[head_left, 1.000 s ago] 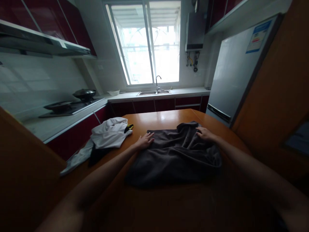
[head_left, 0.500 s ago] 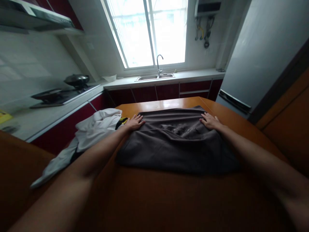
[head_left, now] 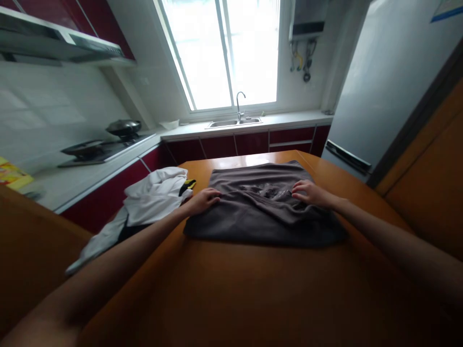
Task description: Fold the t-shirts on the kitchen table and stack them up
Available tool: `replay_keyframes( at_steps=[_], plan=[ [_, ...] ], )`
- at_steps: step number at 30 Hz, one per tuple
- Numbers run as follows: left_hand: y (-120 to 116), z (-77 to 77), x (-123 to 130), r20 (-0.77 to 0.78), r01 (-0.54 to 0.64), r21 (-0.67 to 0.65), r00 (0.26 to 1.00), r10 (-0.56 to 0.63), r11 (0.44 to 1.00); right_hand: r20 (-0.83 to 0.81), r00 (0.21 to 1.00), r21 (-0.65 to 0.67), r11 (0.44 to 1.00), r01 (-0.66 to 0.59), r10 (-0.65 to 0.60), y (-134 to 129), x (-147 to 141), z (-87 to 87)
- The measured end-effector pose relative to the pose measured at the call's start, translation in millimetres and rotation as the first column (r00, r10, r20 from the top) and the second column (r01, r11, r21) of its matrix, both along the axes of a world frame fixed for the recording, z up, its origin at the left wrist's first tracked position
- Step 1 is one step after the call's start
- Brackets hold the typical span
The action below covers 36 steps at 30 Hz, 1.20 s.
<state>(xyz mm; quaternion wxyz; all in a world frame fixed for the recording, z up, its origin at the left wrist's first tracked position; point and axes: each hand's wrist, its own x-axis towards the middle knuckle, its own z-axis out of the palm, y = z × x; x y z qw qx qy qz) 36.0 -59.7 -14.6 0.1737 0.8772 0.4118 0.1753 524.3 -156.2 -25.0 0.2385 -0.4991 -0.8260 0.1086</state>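
A dark grey-brown folded garment with a shiny dark print lies on the wooden table. At its left edge rests my left hand, its fingers loosely bent over the cloth and no fold visibly pinched. My right hand lies on the right part, beside the print, with fingers slightly curled and apart. Small wrinkles run through the cloth near that hand. To the left is a crumpled white garment with dark and yellow parts, partly behind my left forearm.
A sink with a faucet is set in the counter under the window. On the left counter, a wok and a flat pan sit on the stove. A refrigerator stands at the right.
Both hands have gone from lying flat with fingers spread to bent fingers, and both have come nearer to me along the cloth. The cloth shows more wrinkles at the right. The view has shifted slightly.
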Motion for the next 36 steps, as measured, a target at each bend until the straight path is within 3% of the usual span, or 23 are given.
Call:
replay_keyframes(
  at_steps=[4, 7, 10, 13, 16, 19, 23, 26, 28, 30, 33, 36],
  plan=[
    [-31.2, 17.1, 1.7, 0.055, -0.025, -0.036, 0.998, 0.027, 0.999, 0.04, 0.999, -0.172, 0.984, 0.039, -0.032, -51.7, -9.7, 20.2],
    [-46.5, 44.2, 9.5, 0.092, 0.017, -0.055, 0.996, -0.012, 0.998, 0.118, 0.992, -0.262, 0.961, 0.082, -0.053, -81.3, -10.8, 36.5],
    [-70.6, 78.0, 9.5, 0.138, 0.095, -0.064, 0.987, -0.085, 0.993, 0.127, 0.99, -0.227, 0.969, 0.095, -0.067, -107.9, -9.9, 56.1],
    [-107.2, 107.8, -5.2, 0.141, 0.107, -0.061, 0.985, -0.098, 0.992, 0.037, 0.996, -0.18, 0.979, 0.092, -0.086, -141.2, -9.5, 77.7],
    [-153.8, 123.1, -29.0, 0.09, 0.158, -0.036, 0.984, -0.154, 0.987, -0.062, 0.994, -0.184, 0.98, 0.079, -0.092, -184.2, -9.5, 89.9],
    [-208.3, 117.7, -51.6, 0.014, 0.198, -0.042, 0.98, -0.197, 0.979, -0.099, 0.989, -0.186, 0.979, 0.09, -0.11, -231.7, -7.1, 78.9],
    [-281.1, 86.6, -74.7, -0.035, 0.184, -0.125, 0.981, -0.19, 0.975, -0.057, 0.977, -0.249, 0.951, 0.183, -0.203, -284.0, 5.5, 33.0],
    [-317.5, 67.9, -90.3, -0.058, 0.197, -0.268, 0.974, -0.22, 0.943, 0.003, 0.956, -0.243, 0.927, 0.286, -0.294, -304.4, 17.3, 3.4],
    [-326.7, 64.8, -97.7, -0.08, 0.193, -0.354, 0.969, -0.235, 0.915, 0.022, 0.941, -0.182, 0.924, 0.336, -0.338, -308.8, 17.9, -3.3],
    [-324.2, 66.4, -97.7, -0.073, 0.162, -0.344, 0.977, -0.199, 0.925, 0.034, 0.936, -0.087, 0.932, 0.351, -0.35, -308.3, 7.7, -0.5],
    [-307.9, 64.3, -77.2, 0.003, 0.057, -0.126, 0.998, -0.057, 0.99, 0.102, 0.951, 0.023, 0.957, 0.29, -0.291, -303.0, -25.0, 9.5],
    [-291.5, 44.9, -39.6, 0.053, -0.008, 0.027, 0.999, 0.007, 1.0, 0.205, 0.955, -0.003, 0.975, 0.222, -0.217, -295.0, -59.1, 12.4]
  ],
)
